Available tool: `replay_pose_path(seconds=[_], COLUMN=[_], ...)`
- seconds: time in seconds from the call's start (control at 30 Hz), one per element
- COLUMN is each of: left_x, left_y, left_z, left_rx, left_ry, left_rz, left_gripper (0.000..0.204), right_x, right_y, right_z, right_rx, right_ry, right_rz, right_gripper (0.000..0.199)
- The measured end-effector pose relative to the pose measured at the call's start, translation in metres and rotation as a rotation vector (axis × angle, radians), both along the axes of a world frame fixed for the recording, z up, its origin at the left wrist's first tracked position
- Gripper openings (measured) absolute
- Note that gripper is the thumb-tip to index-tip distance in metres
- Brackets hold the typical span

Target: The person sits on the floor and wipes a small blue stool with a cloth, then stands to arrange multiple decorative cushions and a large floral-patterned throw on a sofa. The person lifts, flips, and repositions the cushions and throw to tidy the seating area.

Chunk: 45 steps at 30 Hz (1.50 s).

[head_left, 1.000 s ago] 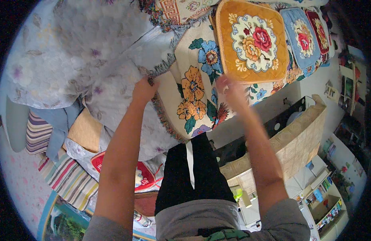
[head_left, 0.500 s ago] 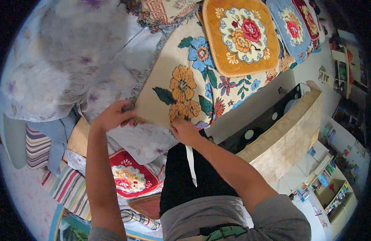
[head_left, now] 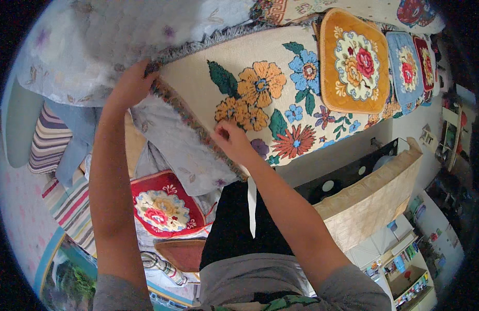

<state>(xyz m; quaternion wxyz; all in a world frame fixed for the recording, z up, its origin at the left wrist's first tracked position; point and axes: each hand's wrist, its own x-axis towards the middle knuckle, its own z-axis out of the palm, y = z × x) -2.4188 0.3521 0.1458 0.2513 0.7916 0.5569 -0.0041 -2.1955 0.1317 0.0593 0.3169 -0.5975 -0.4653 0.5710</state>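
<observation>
A cream floral cloth (head_left: 270, 98) with orange, blue and red flowers lies spread in front of me, its fringed patterned edge running diagonally. My left hand (head_left: 129, 85) grips that fringed edge at its upper left end, under a pale lavender quilted cover (head_left: 110, 36). Lower down the same edge, my right hand (head_left: 233, 142) pinches the cloth close to the orange flowers. Beneath the edge a grey-lavender fabric (head_left: 182, 150) hangs in folds between my two forearms.
Square cushions line the back: an orange one (head_left: 353, 62), a blue one (head_left: 408, 70), a red one (head_left: 425, 59). A red flowered cushion (head_left: 164, 205) lies below, striped fabrics (head_left: 68, 205) at left. A beige cabinet (head_left: 374, 194) with dark glass top stands right.
My view has closed in on the floral cloth. Both hands moved along its fringed edge, the left up and left, the right further along, spreading the edge wider.
</observation>
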Motion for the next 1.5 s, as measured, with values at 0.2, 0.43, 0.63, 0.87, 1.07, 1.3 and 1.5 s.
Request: replay_pose_path(seconds=[0.2, 0.43, 0.63, 0.87, 1.07, 1.3, 1.5], left_x=[0.002, 0.021, 0.013, 0.015, 0.013, -0.020, -0.123], left_y=[-0.010, -0.019, -0.036, -0.009, -0.023, -0.054, -0.060], left_z=[-0.092, -0.142, -0.165, -0.146, -0.170, -0.135, -0.203], left_rx=[0.052, -0.540, -0.101, 0.085, 0.133, 0.239, 0.157], left_ry=[0.169, -1.098, -0.357, -0.187, 0.023, 0.326, 0.738], left_rz=[0.347, 1.176, 0.450, 0.558, 0.629, 0.402, -0.130], left_gripper=[0.037, 0.036, 0.046, 0.040, 0.043, 0.059, 0.063], right_x=[-0.030, 0.003, 0.012, 0.001, -0.005, 0.028, 0.018], right_y=[-0.038, -0.145, -0.143, -0.127, -0.125, -0.149, -0.111], right_z=[-0.036, -0.038, -0.051, -0.032, -0.059, -0.066, -0.039], right_rx=[0.125, 0.104, 0.044, 0.089, 0.122, -0.172, -0.084], right_ry=[-0.475, -0.909, -0.612, -0.405, -0.547, -0.367, -0.315], right_rz=[-0.038, 0.264, 0.349, 0.264, 0.356, 0.542, 0.405], right_gripper=[0.030, 0.034, 0.014, 0.011, 0.013, 0.017, 0.017])
